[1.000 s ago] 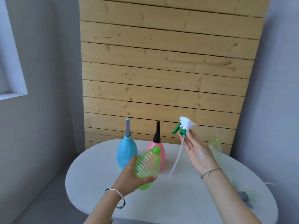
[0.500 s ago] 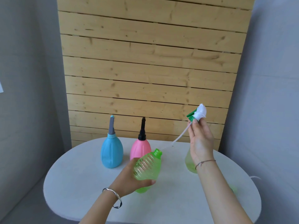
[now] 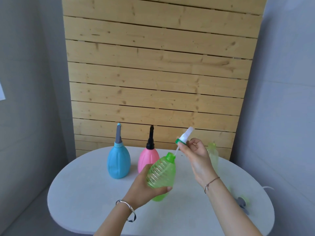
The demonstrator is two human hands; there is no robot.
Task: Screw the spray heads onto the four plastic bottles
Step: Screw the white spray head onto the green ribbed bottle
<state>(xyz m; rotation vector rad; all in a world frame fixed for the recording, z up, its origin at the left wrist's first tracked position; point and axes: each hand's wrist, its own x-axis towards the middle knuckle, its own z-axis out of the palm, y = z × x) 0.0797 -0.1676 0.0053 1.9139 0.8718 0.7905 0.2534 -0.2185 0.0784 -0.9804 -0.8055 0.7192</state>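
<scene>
My left hand [image 3: 144, 186] grips a ribbed green bottle [image 3: 162, 174], tilted with its open neck up and to the right. Just above that neck, my right hand [image 3: 196, 155] holds a white and green spray head [image 3: 185, 136]. Its thin dip tube [image 3: 176, 151] runs down into the bottle's mouth; the collar sits clear of the neck. A blue bottle [image 3: 118, 162] with a grey head and a pink bottle [image 3: 147, 157] with a black head stand upright at the back. A pale green bottle [image 3: 213, 154] is partly hidden behind my right hand.
Everything rests on a white oval table [image 3: 88, 193]. A grey and green spray head [image 3: 241, 201] lies near the right edge, beside my right forearm. A wooden slat panel [image 3: 158, 82] rises behind the table between grey walls.
My right hand has come down and left with the spray head, and its tube now enters the green bottle's neck. The left hand keeps the bottle tilted.
</scene>
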